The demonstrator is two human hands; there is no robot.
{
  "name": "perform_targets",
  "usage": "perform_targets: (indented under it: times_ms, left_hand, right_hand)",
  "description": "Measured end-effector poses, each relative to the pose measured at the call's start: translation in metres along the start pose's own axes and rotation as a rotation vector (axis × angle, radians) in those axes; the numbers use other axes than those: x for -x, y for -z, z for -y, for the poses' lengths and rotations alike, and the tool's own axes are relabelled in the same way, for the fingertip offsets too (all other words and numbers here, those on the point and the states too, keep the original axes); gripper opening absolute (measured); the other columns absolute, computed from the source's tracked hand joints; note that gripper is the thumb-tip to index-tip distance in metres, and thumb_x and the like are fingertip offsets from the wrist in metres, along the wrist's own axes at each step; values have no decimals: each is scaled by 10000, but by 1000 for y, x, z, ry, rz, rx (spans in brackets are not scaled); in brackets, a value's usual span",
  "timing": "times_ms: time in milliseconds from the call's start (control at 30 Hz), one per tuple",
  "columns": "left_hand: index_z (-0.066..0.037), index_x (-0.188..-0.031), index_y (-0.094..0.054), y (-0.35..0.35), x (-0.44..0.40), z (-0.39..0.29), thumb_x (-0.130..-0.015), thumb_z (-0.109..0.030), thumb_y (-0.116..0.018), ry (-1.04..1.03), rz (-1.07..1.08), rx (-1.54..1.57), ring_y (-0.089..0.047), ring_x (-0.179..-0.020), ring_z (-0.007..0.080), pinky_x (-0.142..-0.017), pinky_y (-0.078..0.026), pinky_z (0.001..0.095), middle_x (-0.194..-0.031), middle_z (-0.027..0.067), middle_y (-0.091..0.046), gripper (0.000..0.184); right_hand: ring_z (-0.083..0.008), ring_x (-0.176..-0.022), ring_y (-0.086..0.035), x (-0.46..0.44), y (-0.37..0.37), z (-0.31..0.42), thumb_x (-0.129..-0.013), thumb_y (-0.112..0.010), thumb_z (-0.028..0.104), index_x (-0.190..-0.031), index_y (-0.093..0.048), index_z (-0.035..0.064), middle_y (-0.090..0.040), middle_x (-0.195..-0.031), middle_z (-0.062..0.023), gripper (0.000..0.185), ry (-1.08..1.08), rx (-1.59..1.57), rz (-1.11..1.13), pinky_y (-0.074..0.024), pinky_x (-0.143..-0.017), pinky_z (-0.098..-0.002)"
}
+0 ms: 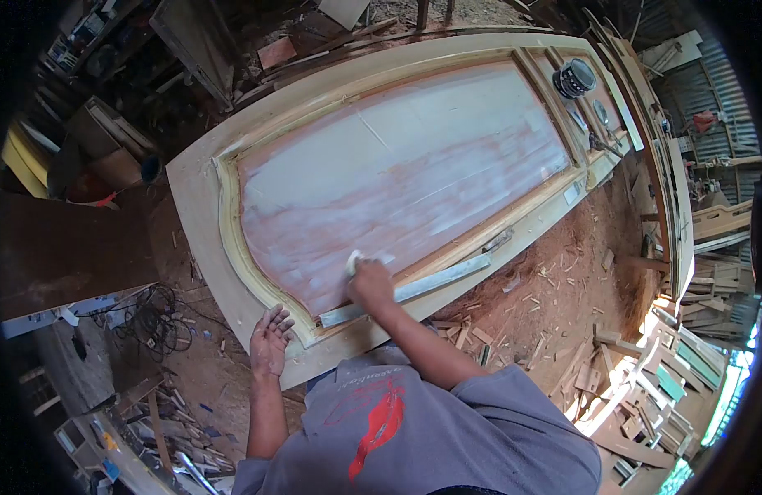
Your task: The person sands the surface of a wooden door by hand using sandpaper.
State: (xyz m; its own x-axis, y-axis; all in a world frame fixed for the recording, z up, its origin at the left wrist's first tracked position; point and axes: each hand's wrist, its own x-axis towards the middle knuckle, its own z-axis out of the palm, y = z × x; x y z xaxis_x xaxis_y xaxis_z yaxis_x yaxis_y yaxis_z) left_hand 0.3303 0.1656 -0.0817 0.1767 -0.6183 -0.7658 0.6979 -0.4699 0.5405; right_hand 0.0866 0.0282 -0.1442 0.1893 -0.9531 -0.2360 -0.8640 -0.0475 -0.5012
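Note:
A large wooden door panel (414,165) lies flat in front of me, its recessed middle smeared with whitish material over reddish wood. My right hand (371,285) is closed around a small whitish pad (353,262) at the near part of the recess. Beside that hand, a long pale strip (443,277) lies along the near edge of the frame. My left hand (271,340) is raised by the panel's lower left corner, palm up, fingers apart and dusty, holding nothing. Curved yellowish moulding (232,216) borders the recess.
A dark tin (574,78) stands at the panel's far right end, with tools (602,142) near it. Tangled black cable (154,318) lies on the floor at left. Wood scraps (550,309) litter the floor at right, and stacked boards (674,206) stand beyond.

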Motion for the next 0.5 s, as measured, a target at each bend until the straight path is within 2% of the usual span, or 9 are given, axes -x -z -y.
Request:
perform_targets:
  times_ms: [33, 100, 167, 300, 333, 400, 433, 467, 500]
  left_hand:
    - [-4, -1353, -580, 2, -1, 2, -1058, -367, -521, -20, 16, -29, -659, -979, 176, -769, -522, 302, -1166, 68, -676, 472]
    - [-13, -1349, -586, -4, -4, 4, -1036, -345, -567, -60, 15, -186, -655, -978, 163, -769, -510, 284, -1164, 67, -673, 457]
    - [-30, -1343, -597, -17, -10, 11, -1001, -317, -635, -112, -17, -433, -650, -981, 145, -773, -495, 263, -1154, 66, -668, 448]
    - [-2, -1284, -626, -61, -7, 30, -916, -287, -732, -428, 13, -1139, -660, -1055, 271, -899, -522, 367, -1167, 150, -682, 477]
    - [12, -1261, -630, -80, 0, 30, -860, -291, -773, -485, 29, -1284, -641, -1106, 365, -974, -502, 450, -1159, 206, -682, 523]
    - [4, -1250, -639, -96, 1, 42, -836, -286, -784, -596, 80, -1487, -632, -1117, 383, -994, -488, 469, -1156, 217, -682, 526]
    - [-1, -1244, -643, -104, 2, 51, -824, -284, -790, -650, 103, -1589, -628, -1122, 392, -1003, -481, 479, -1155, 222, -682, 527]
    - [-3, -1240, -646, -109, 2, 59, -817, -287, -794, -626, 106, -1581, -627, -1123, 392, -1010, -474, 480, -1154, 220, -684, 531]
    - [-5, -1235, -649, -112, 1, 66, -809, -290, -799, -600, 111, -1574, -626, -1125, 393, -1016, -467, 482, -1154, 217, -686, 534]
  right_hand:
    - [-415, -966, -677, 11, -8, 13, -808, -630, 165, -947, -684, 25, -717, -965, -210, 204, 14, -36, 63, -543, -867, -522]
    - [-408, -1024, -679, 20, 0, 41, -837, -643, 201, -1084, -716, 35, -725, -1018, -217, 306, 59, 40, 398, -538, -915, -514]
    - [-408, -1007, -689, 31, -8, 22, -840, -662, 210, -1197, -713, 61, -733, -1041, -211, 390, 136, -118, 266, -548, -906, -503]
    - [-397, -955, -706, -4, 60, -58, -850, -667, 171, -1349, -674, 110, -739, -1044, -208, 503, 92, -348, 43, -567, -860, -467]
    - [-343, -1011, -722, -21, 76, -105, -870, -654, 130, -1357, -668, 98, -736, -1129, -219, 488, -13, -348, 109, -567, -903, -413]
    - [-200, -1119, -696, -56, 130, -193, -916, -604, 107, -1359, -663, 49, -731, -1249, -171, 450, -37, -576, -81, -518, -1017, -332]
    - [-192, -1082, -697, -76, 166, -228, -882, -594, 92, -1341, -667, 16, -752, -1189, -159, 472, -98, -696, -152, -524, -983, -325]
    - [-195, -1011, -700, -86, 218, -247, -848, -603, 105, -1307, -686, 6, -764, -1119, -150, 477, -239, -581, -204, -536, -918, -346]
    - [-229, -941, -701, -101, 249, -288, -831, -636, 163, -1250, -698, -18, -764, -1034, -155, 461, -257, -521, -278, -535, -863, -380]
